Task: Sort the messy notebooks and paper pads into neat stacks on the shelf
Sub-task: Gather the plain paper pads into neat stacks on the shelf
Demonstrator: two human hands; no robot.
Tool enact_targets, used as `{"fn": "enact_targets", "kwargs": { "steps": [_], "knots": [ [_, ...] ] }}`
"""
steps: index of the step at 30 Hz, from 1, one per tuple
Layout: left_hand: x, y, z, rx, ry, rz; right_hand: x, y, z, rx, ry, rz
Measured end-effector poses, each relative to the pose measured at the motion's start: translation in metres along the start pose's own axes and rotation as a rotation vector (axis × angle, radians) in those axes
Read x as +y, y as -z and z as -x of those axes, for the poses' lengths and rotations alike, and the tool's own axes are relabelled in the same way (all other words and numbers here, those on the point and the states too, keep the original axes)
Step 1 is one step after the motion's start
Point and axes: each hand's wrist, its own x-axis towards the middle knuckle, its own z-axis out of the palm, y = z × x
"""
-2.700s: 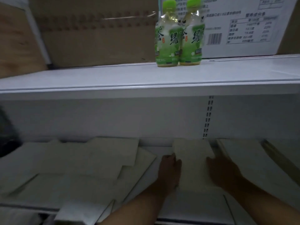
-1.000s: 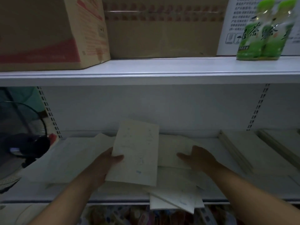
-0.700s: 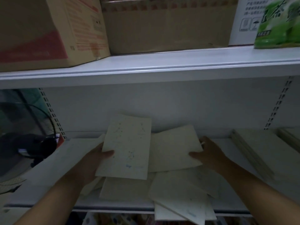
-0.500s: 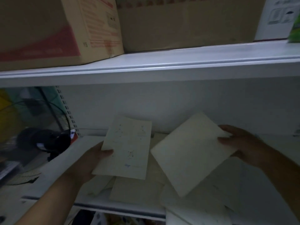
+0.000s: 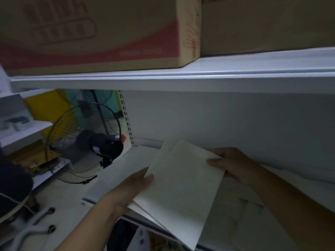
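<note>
Your left hand (image 5: pixel 130 189) grips the lower left edge of two pale notebooks (image 5: pixel 181 185), thumb on top, and your right hand (image 5: pixel 233 165) pinches their upper right corner. The top notebook lies slightly askew on the one beneath, and both are held tilted above the front edge of the lower shelf (image 5: pixel 132 160), near its left end. More loose pads (image 5: pixel 233 214) lie on the shelf under and right of your right forearm. Overhead, the upper shelf (image 5: pixel 181 78) carries a red-printed cardboard box (image 5: pixel 94 33) and a plain brown box (image 5: pixel 262 24) just beside it. Past the shelf's left end stands a caged fan (image 5: pixel 85 144), well apart from the notebooks.
</note>
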Motion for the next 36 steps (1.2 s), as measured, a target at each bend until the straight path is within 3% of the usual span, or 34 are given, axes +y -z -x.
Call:
{"fn": "enact_targets", "kwargs": {
  "steps": [3,6,9,10,14,15,18,20,22,25,27,29,32,36],
  "knots": [
    [0.001,0.03,0.004,-0.063,0.017,-0.006,-0.009,-0.033,-0.009,0.062,0.074,0.011],
    [0.002,0.068,0.007,-0.013,-0.014,0.104,-0.011,-0.05,-0.017,0.303,0.109,-0.01],
    [0.009,0.096,0.003,0.015,-0.072,0.234,0.004,-0.048,-0.016,0.449,0.151,0.703],
    [0.012,0.101,0.002,0.019,-0.087,0.263,0.011,-0.052,-0.011,0.403,0.123,0.889],
    [0.013,0.117,-0.009,-0.016,-0.096,0.329,0.037,-0.075,0.007,-0.029,-0.097,1.247],
    [0.011,0.119,-0.012,-0.028,-0.097,0.335,0.04,-0.078,0.009,-0.046,-0.113,1.341],
    [0.005,0.124,-0.021,-0.07,-0.091,0.332,0.044,-0.086,0.013,0.068,0.009,1.428],
    [0.003,0.128,-0.024,-0.1,-0.087,0.324,0.043,-0.093,0.014,0.276,0.316,1.461],
    [0.001,0.134,-0.026,-0.099,-0.074,0.322,0.048,-0.097,0.017,0.474,0.573,1.378],
    [0.003,0.15,-0.026,-0.114,-0.034,0.32,0.025,-0.11,0.025,0.774,0.654,1.132],
    [0.011,0.158,-0.028,-0.154,0.007,0.271,0.002,-0.119,0.033,0.836,0.754,1.046],
    [0.022,0.157,-0.034,-0.201,0.035,0.172,-0.017,-0.133,0.044,0.753,0.906,1.075],
    [0.036,0.139,-0.036,-0.272,0.05,0.061,-0.037,-0.156,0.06,0.468,1.11,1.178],
    [0.033,0.104,-0.026,-0.261,0.022,0.191,-0.037,-0.166,0.087,0.226,1.113,1.474]
  ]
}}
